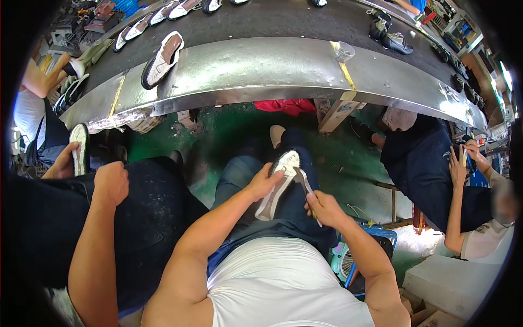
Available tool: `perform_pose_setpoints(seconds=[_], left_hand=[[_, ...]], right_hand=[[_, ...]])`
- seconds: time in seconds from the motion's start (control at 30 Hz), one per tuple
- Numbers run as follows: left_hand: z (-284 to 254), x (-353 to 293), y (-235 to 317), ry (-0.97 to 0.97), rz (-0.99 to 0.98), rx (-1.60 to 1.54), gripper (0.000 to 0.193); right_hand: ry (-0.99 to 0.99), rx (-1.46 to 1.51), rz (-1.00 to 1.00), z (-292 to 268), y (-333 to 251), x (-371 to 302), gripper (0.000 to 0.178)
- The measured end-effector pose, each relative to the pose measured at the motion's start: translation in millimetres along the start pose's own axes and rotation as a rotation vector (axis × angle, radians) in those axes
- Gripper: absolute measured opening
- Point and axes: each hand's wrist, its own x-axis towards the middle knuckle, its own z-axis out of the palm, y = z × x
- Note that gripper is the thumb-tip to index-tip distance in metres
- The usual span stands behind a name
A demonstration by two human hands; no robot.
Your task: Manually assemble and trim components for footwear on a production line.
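Clearly left hand [263,184] clasps the white shoe [279,182]; right hand [322,207] grips a metal tool [304,182] touching it.

Left hand [263,182] gripping white shoe [279,182], right hand [325,207] holding tool [304,184] against it

Low on my right, in the bottom corner, a brown cardboard box [417,312] sits on the floor with its flaps open, tucked against a pale concrete block [452,283]. Far off at the top left, beyond the metal conveyor [261,71], a few flat reddish and grey boxes [103,19] lie stacked. They are too blurred for me to tell more.
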Motion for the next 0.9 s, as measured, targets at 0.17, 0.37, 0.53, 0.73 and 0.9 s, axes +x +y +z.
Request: perform_pose_setpoints(seconds=[0.17,0.37,0.53,0.73,0.9], left_hand=[[16,-3,10,0.059,0.077,0.228,0.059],[8,-8,18,0.134,0.141,0.378,0.061],[-7,-13,40,0.17,0.115,0.159,0.061],[-40,-20,160,0.093,0.265,-0.744,0.062],[-67,-11,227,-0.138,0.27,-0.938,0.073]], right_hand=[[0.154,-0.188,-0.344,-17,-49,34,0.042],[-0.128,-0.251,-0.013,-32,-71,55,0.046],[0.008,0.262,-0.077,-19,13,43,0.045],[0.054,-0.37,-0.123,4,46,-9,0.041],[0.115,-0.662,-0.249,9,12,-36,0.045]])
